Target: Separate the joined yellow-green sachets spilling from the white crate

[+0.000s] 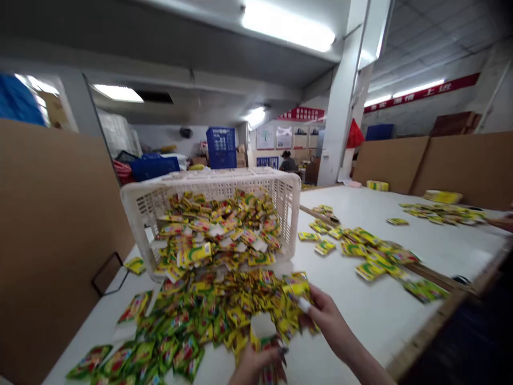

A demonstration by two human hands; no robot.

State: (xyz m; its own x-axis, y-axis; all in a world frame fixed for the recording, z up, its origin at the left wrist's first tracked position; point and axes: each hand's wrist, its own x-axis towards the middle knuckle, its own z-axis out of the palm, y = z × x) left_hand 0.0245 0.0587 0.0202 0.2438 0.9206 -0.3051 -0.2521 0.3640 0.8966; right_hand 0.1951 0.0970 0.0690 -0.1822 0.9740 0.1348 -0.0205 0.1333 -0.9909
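Observation:
My right hand pinches a small yellow sachet at the right edge of a heap of sachets. My left hand is closed at the near edge of the heap, around a sachet whose white side shows; motion blur softens its fingers. Yellow sachets make up the right part of the heap, green ones with red prints the left part. Behind the heap, a white plastic crate lies on its side with its opening toward me, and many sachets spill from it onto the white table.
More yellow sachets lie to the right, around a wooden strip on the table. A further pile sits beyond it, near another person's hand. Cardboard panels stand at left and far right. A black wire frame is by the left panel.

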